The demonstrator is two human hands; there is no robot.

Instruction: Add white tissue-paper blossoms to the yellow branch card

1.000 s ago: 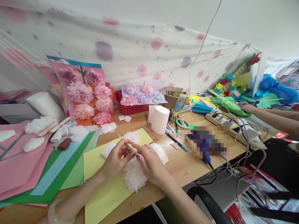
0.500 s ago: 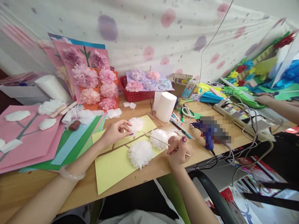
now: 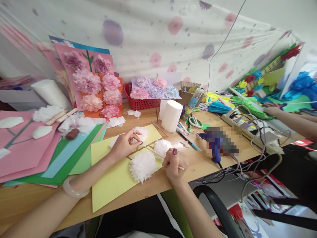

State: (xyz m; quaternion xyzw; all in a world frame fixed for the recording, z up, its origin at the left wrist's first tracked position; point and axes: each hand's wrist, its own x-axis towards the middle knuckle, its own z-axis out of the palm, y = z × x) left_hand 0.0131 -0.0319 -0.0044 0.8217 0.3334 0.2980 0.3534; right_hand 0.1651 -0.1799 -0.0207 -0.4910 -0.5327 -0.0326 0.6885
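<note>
A yellow paper sheet (image 3: pixel 111 178) lies on the wooden table with a brown drawn branch and three white tissue flowers on it. My left hand (image 3: pixel 125 144) rests on the sheet, fingertips pinched beside the far white flower (image 3: pixel 143 132). My right hand (image 3: pixel 173 163) is closed round a thin wooden stick (image 3: pixel 154 151) that lies across the middle white flower (image 3: pixel 162 146). The biggest white flower (image 3: pixel 143 166) sits between my two wrists, untouched.
Stacked pink, green and blue sheets (image 3: pixel 49 152) lie left. Behind stand pink flower boards (image 3: pixel 96 89), a red basket (image 3: pixel 138 103), a white roll (image 3: pixel 172 115), scissors (image 3: pixel 194 121) and pens. A glue gun (image 3: pixel 216 148), a power strip (image 3: pixel 250 127) and cables lie right, near another person's hand (image 3: pixel 271 109).
The camera shifted from a close view. My hands came apart from the big flower: the left went to the far flower, the right drew back to the table edge with the stick.
</note>
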